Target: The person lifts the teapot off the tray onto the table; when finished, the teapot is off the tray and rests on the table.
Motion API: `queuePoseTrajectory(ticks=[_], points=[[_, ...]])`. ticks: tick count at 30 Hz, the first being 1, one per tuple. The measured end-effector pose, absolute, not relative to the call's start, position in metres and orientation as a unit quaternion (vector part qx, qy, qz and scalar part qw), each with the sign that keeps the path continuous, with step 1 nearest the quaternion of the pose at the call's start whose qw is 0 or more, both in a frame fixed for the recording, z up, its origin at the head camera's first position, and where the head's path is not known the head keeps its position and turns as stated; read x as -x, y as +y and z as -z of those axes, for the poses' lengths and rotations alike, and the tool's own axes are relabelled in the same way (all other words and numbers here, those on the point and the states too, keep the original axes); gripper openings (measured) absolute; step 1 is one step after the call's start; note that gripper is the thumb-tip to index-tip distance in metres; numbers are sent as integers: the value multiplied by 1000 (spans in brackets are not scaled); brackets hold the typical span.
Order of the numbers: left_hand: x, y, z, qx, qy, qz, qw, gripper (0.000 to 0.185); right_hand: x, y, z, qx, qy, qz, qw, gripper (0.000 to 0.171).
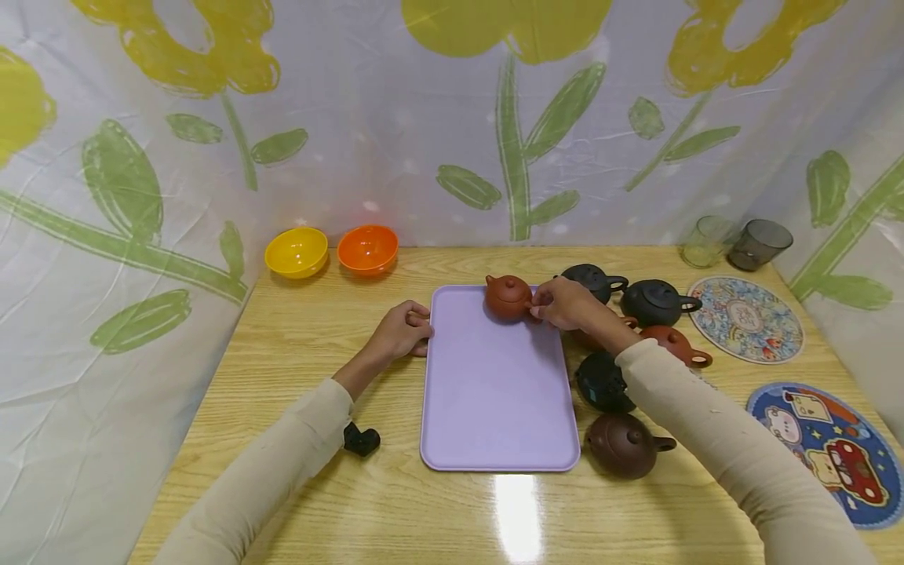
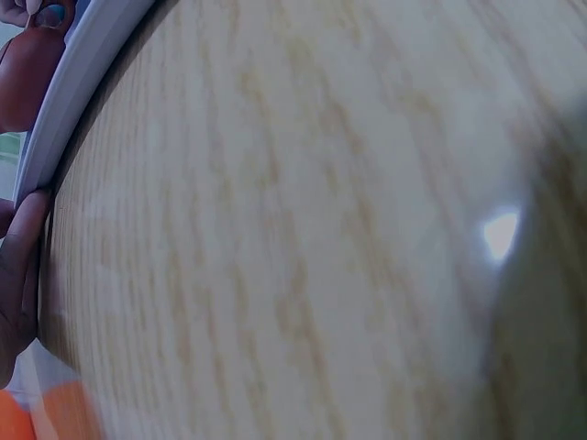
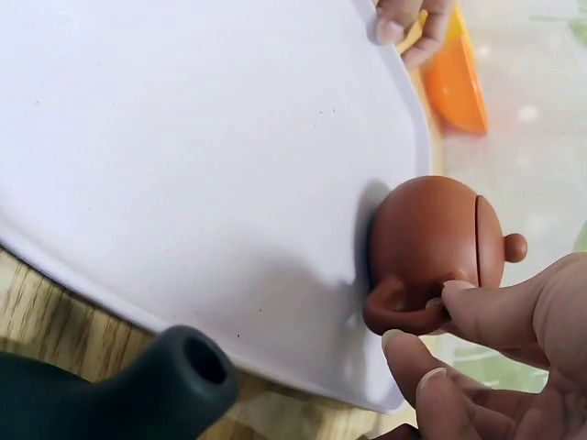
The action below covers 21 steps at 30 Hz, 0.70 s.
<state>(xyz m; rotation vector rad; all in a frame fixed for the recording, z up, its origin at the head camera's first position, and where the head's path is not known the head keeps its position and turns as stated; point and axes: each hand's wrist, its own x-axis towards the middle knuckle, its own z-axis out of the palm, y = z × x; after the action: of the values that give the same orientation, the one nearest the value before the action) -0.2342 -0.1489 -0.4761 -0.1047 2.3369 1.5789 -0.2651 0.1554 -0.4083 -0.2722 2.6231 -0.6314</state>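
A small reddish-brown clay teapot (image 1: 507, 298) sits at the far end of the lilac tray (image 1: 497, 384), its spout toward the left. My right hand (image 1: 565, 304) pinches the teapot's handle (image 3: 404, 319) between thumb and fingers. At the tray's left rim my left hand (image 1: 401, 329) grips the edge, with fingertips right at it. To the tray's right, partly under my right forearm, stand several more teapots: a black one (image 1: 592, 281), a dark grey one (image 1: 655, 302), a reddish one (image 1: 671, 344), a dark green one (image 1: 602, 383) and a dark brown one (image 1: 623, 446).
A yellow bowl (image 1: 297, 255) and an orange bowl (image 1: 368, 251) stand at the back left. Two glasses, one greenish (image 1: 702, 243) and one grey (image 1: 759, 245), are at the back right. A floral round mat (image 1: 749, 320) and a blue cartoon mat (image 1: 833, 455) lie on the right.
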Motion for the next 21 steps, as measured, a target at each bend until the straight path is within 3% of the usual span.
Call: queuePoseTrajectory(ticks=[9, 21], points=[[234, -149, 477, 36, 817, -554, 155, 34, 267, 155, 407, 63, 934, 260, 237, 37], [234, -149, 475, 38, 817, -553, 162, 35, 270, 153, 414, 60, 922, 297, 240, 27]])
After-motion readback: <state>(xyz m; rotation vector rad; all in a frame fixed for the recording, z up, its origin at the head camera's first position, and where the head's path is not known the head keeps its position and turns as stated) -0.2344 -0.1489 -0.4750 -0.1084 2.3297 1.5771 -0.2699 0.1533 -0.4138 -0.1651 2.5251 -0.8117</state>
